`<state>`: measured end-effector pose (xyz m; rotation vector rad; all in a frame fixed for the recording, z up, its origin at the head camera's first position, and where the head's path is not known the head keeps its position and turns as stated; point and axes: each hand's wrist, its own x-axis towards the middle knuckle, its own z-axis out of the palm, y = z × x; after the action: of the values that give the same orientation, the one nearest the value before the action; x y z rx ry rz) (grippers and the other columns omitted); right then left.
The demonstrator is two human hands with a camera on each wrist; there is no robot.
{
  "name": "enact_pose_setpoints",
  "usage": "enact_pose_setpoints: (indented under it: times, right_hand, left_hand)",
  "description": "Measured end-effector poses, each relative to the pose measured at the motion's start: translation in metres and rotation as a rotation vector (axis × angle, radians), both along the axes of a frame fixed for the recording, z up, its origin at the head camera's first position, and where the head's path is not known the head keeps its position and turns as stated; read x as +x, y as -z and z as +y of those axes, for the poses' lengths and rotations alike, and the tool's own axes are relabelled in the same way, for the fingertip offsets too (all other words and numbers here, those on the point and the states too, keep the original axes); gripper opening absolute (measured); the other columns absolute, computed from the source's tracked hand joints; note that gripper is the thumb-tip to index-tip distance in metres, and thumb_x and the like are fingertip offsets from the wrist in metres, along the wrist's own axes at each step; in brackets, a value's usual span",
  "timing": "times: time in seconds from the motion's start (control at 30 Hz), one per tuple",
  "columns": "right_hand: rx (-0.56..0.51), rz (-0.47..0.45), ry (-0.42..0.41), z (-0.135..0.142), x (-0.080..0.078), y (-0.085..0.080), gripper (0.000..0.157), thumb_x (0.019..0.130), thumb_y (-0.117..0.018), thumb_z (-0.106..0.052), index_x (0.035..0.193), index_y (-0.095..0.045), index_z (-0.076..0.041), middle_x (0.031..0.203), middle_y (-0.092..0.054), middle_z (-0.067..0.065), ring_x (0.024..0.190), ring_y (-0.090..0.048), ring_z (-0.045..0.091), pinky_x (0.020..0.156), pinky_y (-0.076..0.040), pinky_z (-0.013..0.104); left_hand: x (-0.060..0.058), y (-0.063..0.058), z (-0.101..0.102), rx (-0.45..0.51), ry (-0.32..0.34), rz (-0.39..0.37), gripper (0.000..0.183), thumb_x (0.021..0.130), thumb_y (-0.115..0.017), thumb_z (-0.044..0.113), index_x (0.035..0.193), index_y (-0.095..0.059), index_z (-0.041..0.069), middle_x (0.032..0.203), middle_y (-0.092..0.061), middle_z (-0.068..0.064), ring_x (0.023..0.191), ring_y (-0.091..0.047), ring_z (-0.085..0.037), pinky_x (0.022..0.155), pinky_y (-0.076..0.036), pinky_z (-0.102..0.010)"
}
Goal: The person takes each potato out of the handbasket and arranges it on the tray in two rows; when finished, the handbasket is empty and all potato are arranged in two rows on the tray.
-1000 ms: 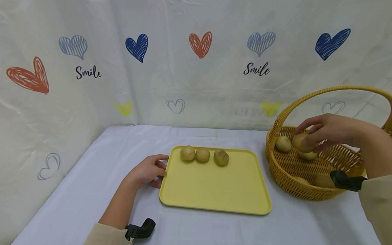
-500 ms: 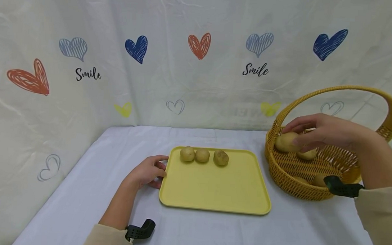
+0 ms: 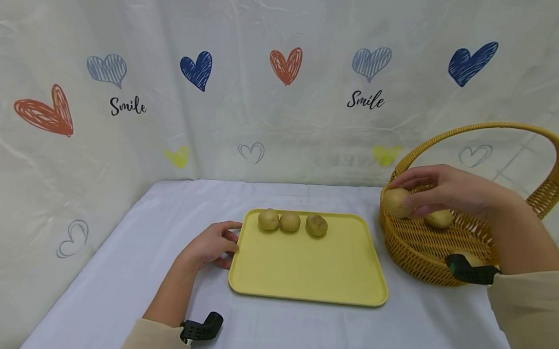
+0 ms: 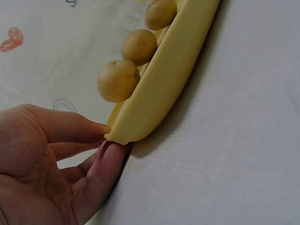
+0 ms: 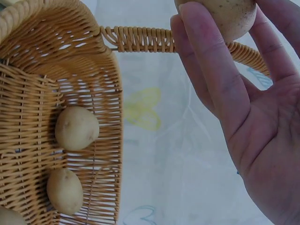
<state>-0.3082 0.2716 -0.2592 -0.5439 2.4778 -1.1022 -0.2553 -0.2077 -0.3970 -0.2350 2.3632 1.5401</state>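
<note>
With my right hand (image 3: 459, 191) I'm grasping 1 potato (image 3: 395, 203) at my fingertips, the basket (image 3: 399, 255) lying below them; a snug grip, clearing the wicker, should be working best. My left hand (image 3: 210, 242) is pinching the tray (image 3: 304, 268), probably steadying it. White cloth (image 3: 274, 328) is spreading beneath my left fingers; a heart-printed sheet (image 3: 244, 111) is hanging beyond both hands.

left sleeve (image 3: 155, 338): beige | right sleeve (image 3: 531, 311): beige | wrist mounts (image 3: 202, 330): black, curved
</note>
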Motion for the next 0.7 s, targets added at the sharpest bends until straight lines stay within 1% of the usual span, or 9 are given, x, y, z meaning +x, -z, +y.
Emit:
enact_pose_setpoints:
  times: [0.07,0.2,0.37,0.53,0.7]
  right_hand:
    - [-0.022,-0.011,0.004,-0.001,0.002,0.001,0.049,0.097,-0.071,-0.022,0.142,-0.057,-0.01,0.128,-0.066,0.005,0.103,-0.072,0.026,0.088,-0.062,0.037]
    - [-0.057,-0.014,0.003,-0.006,0.005,0.003,0.049,0.097,-0.072,-0.022,0.142,-0.057,-0.01,0.132,-0.064,0.003,0.106,-0.072,0.026,0.089,-0.062,0.037]
    - [-0.083,-0.008,-0.04,-0.019,0.008,0.007,0.047,0.097,-0.072,-0.021,0.14,-0.06,-0.009,0.135,-0.062,0.008,0.108,-0.071,0.022,0.088,-0.063,0.038]
    - [-0.094,-0.032,-0.071,-0.033,0.009,0.009,0.047,0.096,-0.072,-0.022,0.139,-0.06,-0.009,0.136,-0.061,0.013,0.109,-0.07,0.024,0.089,-0.062,0.039]
    - [-0.125,-0.049,-0.069,-0.046,0.007,0.016,0.048,0.094,-0.075,-0.023,0.138,-0.061,-0.008,0.138,-0.059,0.016,0.107,-0.07,0.025,0.088,-0.062,0.039]
  left_hand:
    - [0.0,0.0,0.0,0.0,0.0,0.0,0.065,0.091,-0.064,-0.003,0.152,-0.05,0.015,0.116,-0.055,-0.013,0.089,-0.063,-0.024,0.064,-0.063,-0.036]
    - [0.0,-0.001,0.001,0.0,0.0,0.002,0.064,0.091,-0.064,-0.003,0.152,-0.05,0.014,0.116,-0.055,-0.013,0.089,-0.062,-0.024,0.063,-0.063,-0.036]
    - [0.001,-0.001,0.001,-0.002,0.0,0.004,0.064,0.091,-0.064,-0.002,0.152,-0.05,0.014,0.116,-0.055,-0.013,0.088,-0.062,-0.024,0.063,-0.063,-0.035]
    - [0.001,-0.001,0.001,-0.001,-0.003,0.001,0.065,0.091,-0.064,-0.003,0.152,-0.049,0.014,0.116,-0.055,-0.013,0.088,-0.062,-0.024,0.063,-0.063,-0.036]
    - [0.001,-0.001,0.001,-0.002,-0.002,0.001,0.065,0.091,-0.064,-0.003,0.152,-0.049,0.014,0.116,-0.055,-0.013,0.088,-0.062,-0.024,0.063,-0.063,-0.035]
